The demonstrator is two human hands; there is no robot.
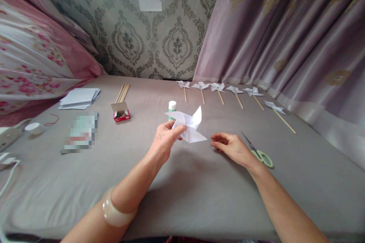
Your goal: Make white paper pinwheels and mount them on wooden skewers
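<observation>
My left hand (165, 138) is closed on a folded white paper pinwheel head (189, 124) and holds it up above the grey sheet (182, 193). My right hand (232, 147) rests on the sheet just right of the pinwheel, fingers curled loosely with nothing visible in them. Green-handled scissors (258, 152) lie right beside the right hand. A small white glue bottle (172, 108) stands just behind the held paper.
Several finished paper pinwheels on wooden sticks (218, 90) lie in a row at the back right. Spare wooden sticks (122, 93), a red box of pins (121, 113), a stack of white paper (80, 98) and a tape roll (34, 128) lie to the left. Curtains hang on the right.
</observation>
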